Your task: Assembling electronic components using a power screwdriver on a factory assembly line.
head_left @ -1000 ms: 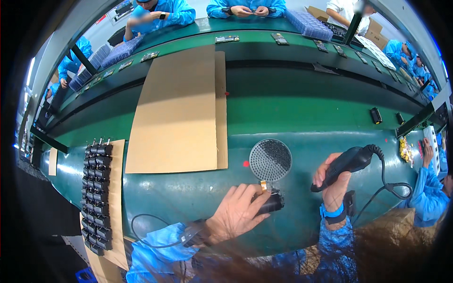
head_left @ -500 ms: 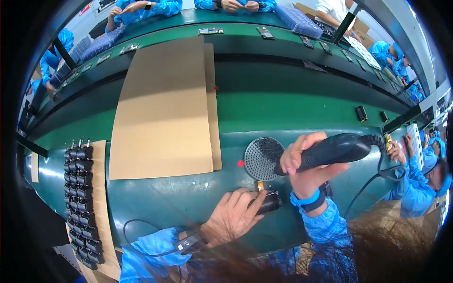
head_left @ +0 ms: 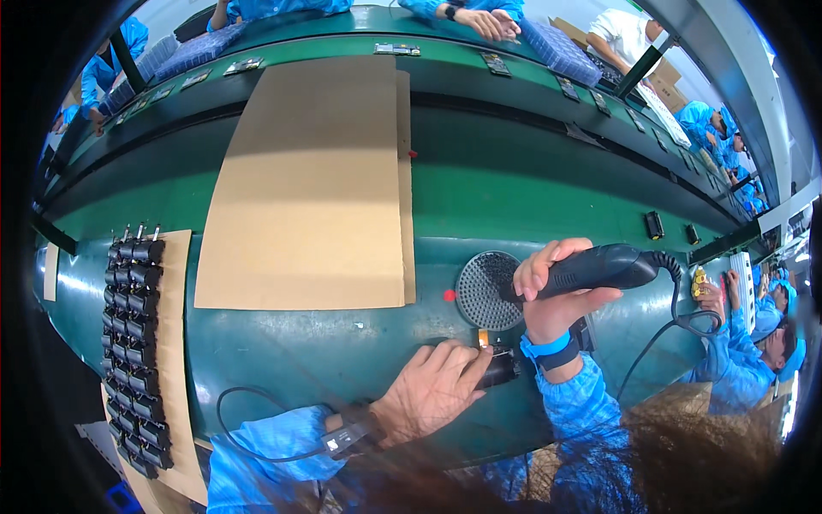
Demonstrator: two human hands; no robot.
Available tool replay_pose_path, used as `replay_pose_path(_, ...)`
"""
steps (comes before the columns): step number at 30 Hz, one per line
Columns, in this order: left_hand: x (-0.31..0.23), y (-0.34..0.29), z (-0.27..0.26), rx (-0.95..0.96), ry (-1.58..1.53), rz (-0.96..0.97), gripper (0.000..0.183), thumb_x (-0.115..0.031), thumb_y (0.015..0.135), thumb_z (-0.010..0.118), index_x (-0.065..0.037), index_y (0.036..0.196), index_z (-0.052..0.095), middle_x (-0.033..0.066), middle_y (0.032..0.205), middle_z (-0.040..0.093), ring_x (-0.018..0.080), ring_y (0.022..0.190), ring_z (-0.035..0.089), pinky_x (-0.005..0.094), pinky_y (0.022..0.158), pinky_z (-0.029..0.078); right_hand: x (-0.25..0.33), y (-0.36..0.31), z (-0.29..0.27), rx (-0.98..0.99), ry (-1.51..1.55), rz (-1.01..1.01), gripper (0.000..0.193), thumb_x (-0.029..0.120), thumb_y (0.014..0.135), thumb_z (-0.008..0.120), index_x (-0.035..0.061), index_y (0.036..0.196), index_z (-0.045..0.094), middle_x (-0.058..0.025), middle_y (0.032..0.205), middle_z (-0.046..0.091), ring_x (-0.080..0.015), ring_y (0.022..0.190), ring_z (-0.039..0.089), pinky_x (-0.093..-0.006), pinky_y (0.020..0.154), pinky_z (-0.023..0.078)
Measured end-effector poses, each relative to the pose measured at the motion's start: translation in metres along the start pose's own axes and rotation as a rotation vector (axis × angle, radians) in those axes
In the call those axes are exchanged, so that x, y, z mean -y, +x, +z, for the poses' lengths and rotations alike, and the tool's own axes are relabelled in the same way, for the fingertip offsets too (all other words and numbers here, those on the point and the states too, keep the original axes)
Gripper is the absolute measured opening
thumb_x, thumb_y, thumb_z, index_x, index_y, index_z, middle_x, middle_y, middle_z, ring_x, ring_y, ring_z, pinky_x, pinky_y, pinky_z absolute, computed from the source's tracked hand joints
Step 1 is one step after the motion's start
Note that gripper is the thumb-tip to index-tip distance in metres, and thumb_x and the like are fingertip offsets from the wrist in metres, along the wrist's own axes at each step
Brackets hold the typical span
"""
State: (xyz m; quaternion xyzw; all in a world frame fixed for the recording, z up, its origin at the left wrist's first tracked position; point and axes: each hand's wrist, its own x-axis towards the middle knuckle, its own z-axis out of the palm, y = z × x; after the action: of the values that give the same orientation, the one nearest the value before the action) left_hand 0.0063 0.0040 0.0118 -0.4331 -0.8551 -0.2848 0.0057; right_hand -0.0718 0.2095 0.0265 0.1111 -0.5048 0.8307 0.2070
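My right hand (head_left: 552, 313) is wrapped round a black corded electric screwdriver (head_left: 608, 268). The tool's nose points left, over the right side of a round grey dish (head_left: 473, 295) full of small holes. Small dark pieces, apparently screws, lie in the dish; the driver's bit cannot be made out. Just below the dish, my left hand (head_left: 432, 390) presses a small black device (head_left: 501, 368) on the bench, fingers curled over it. From the device's far edge sticks up an orange ribbon tab (head_left: 484, 337), by my fingertips. The hand covers much of the device.
Rows of black units (head_left: 133, 343) stand on cardboard at left. A large cardboard sheet (head_left: 308, 197) lies beyond my left hand. Circuit boards (head_left: 398, 50) line the far conveyor. Two black parts (head_left: 654, 225) sit at right. The driver's cord (head_left: 659, 347) loops beside my right arm. Co-workers sit around.
The whole view has shifted slightly. Both my hands keep nearly the same places by the dish, still gripping the driver and the device. A co-worker's hands across the bench have moved.
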Motion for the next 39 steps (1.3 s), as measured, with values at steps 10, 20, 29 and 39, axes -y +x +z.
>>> replay_pose_path(10, -0.002, 0.000, 0.000, -0.014, -0.010, -0.003, 0.059, -0.032, 0.087, 0.077, -0.005, 0.136, 0.060, 0.0064, 0.117, 0.056, 0.0243, 0.114, 0.056, 0.0370, 0.088, 0.048, -0.003, -0.003, 0.001, 0.007, -0.067, 0.032, 0.096, 0.097, 0.071, 0.044, 0.0074, 0.104, 0.047, -0.0047, 0.067, 0.050, -0.0147, 0.051, 0.050, -0.0308, 0.049, 0.045)
replay_pose_path(20, 0.007, 0.000, -0.003, -0.046, -0.179, -0.055, 0.062, -0.031, 0.080, 0.083, -0.010, 0.134, 0.062, 0.0063, 0.115, 0.056, 0.0263, 0.104, 0.057, 0.0394, 0.088, 0.049, 0.045, -0.009, 0.009, -0.028, 0.154, -0.088, 0.090, 0.095, 0.077, 0.041, 0.0085, 0.101, 0.049, -0.0045, 0.063, 0.049, -0.0156, 0.047, 0.049, -0.0313, 0.043, 0.042)
replay_pose_path(29, 0.008, 0.004, -0.004, -0.037, -0.235, -0.081, 0.061, -0.029, 0.079, 0.084, -0.010, 0.133, 0.063, 0.0066, 0.113, 0.055, 0.0266, 0.103, 0.057, 0.0393, 0.089, 0.049, 0.058, -0.057, 0.006, 0.125, 0.173, -0.005, 0.093, 0.095, 0.077, 0.044, 0.0050, 0.099, 0.047, -0.0080, 0.067, 0.053, -0.0186, 0.050, 0.054, -0.0344, 0.043, 0.047)
replay_pose_path(39, 0.008, 0.003, -0.003, -0.040, -0.235, -0.072, 0.062, -0.028, 0.078, 0.084, -0.009, 0.132, 0.064, 0.0064, 0.112, 0.055, 0.0259, 0.103, 0.057, 0.0396, 0.089, 0.048, 0.050, -0.062, 0.008, 0.082, 0.069, 0.029, 0.096, 0.098, 0.072, 0.041, 0.0055, 0.098, 0.047, -0.0070, 0.063, 0.051, -0.0170, 0.050, 0.053, -0.0336, 0.044, 0.048)
